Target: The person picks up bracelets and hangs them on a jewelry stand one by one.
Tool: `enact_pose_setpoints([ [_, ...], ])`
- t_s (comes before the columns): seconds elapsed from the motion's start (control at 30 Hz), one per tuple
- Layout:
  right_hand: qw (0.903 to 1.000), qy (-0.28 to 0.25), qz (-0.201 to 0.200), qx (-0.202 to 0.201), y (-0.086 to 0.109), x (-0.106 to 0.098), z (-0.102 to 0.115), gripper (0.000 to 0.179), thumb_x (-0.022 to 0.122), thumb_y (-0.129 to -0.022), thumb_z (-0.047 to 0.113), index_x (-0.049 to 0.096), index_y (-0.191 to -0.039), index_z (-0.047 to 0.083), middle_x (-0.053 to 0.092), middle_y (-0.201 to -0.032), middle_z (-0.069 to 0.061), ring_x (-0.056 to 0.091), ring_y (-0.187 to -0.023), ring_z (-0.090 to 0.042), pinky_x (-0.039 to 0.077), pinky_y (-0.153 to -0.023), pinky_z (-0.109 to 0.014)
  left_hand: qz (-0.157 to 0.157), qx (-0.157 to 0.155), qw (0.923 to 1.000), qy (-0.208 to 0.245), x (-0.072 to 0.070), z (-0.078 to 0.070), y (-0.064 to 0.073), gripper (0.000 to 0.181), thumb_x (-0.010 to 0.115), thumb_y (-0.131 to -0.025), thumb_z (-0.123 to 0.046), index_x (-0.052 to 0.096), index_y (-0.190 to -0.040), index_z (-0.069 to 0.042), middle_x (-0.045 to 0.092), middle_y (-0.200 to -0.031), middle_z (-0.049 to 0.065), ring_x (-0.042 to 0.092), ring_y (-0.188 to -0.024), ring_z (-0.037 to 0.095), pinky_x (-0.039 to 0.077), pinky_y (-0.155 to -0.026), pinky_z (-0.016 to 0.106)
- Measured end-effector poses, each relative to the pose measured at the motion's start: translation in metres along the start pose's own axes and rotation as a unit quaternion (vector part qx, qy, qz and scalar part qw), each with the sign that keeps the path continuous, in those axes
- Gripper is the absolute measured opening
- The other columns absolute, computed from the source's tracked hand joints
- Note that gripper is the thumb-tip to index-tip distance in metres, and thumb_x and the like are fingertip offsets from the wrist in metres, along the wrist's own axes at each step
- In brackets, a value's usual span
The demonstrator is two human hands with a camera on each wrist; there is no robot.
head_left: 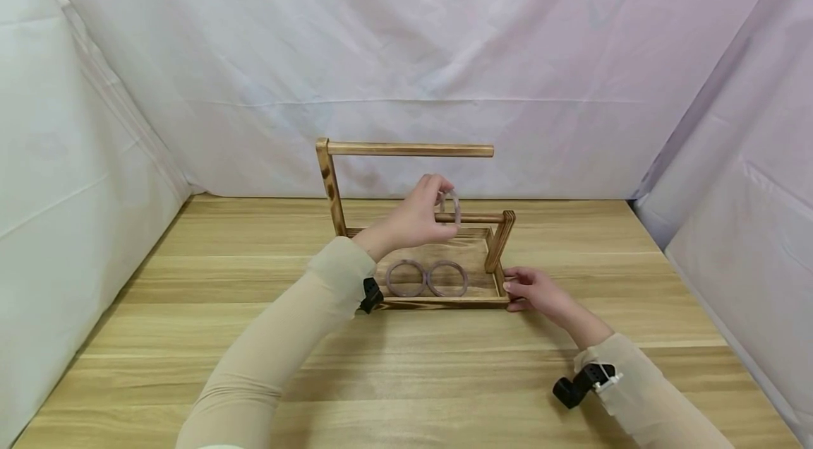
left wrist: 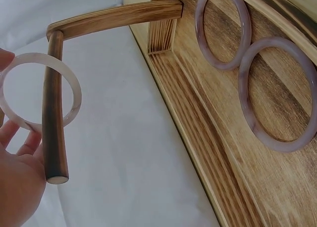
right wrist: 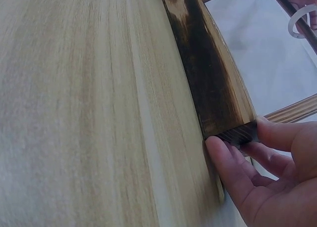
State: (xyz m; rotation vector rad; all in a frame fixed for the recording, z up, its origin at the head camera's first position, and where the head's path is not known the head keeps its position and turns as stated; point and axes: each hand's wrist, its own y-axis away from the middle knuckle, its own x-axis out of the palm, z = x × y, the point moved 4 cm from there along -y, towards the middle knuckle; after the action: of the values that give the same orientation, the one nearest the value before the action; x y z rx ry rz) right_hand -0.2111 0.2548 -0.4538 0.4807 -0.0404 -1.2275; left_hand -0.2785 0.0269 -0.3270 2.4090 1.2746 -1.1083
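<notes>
My left hand (head_left: pixel 413 217) holds a pale lilac bangle (head_left: pixel 457 209) between thumb and fingers. In the left wrist view, the lower wooden bar (left wrist: pixel 53 118) passes through this bangle, its free end sticking out beyond the ring. Two more bangles, a left one (head_left: pixel 387 278) and a right one (head_left: pixel 466 279), lie side by side in the wooden tray (head_left: pixel 444 303) that carries the bars. At the tray's front right corner, my right hand (head_left: pixel 540 295) grips the wood, thumb on one side and fingers on the other.
A longer, higher bar (head_left: pixel 409 150) runs above from a tall post (head_left: pixel 332 188) at the tray's back left. The lower bar's short post (head_left: pixel 500 243) rises at the right. Under the tray is a wood-grain table (head_left: pixel 406 378), with white cloth (head_left: pixel 406 54) hanging behind and at both sides.
</notes>
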Motion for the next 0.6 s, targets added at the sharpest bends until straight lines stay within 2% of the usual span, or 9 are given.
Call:
enact_pose_setpoints([
  [0.3,1.0000,0.000,-0.004,0.004,0.001,0.000,0.001,0.050,0.044,-0.097,0.006,0.025,-0.138,-0.017,0.049,-0.107,-0.015,0.053,-0.085,-0.011,0.056,-0.077,-0.030,0.010,0.010,0.9998,-0.014,0.005,-0.006,-0.005,0.058,0.068,-0.081,-0.024,0.037,-0.126,-0.004,0.038,-0.127,0.016,0.043,-0.110,0.025,0.044,-0.088,0.035],
  [0.6,1.0000,0.005,-0.004,0.000,0.001,0.001,0.001,0.051,0.045,-0.097,0.007,0.026,-0.137,-0.017,0.049,-0.113,-0.020,0.054,-0.087,-0.011,0.056,-0.078,-0.031,0.029,0.015,0.9986,-0.041,0.012,-0.013,-0.010,0.060,0.065,-0.084,-0.023,0.033,-0.129,0.000,0.036,-0.126,0.014,0.042,-0.112,0.022,0.043,-0.094,0.033],
])
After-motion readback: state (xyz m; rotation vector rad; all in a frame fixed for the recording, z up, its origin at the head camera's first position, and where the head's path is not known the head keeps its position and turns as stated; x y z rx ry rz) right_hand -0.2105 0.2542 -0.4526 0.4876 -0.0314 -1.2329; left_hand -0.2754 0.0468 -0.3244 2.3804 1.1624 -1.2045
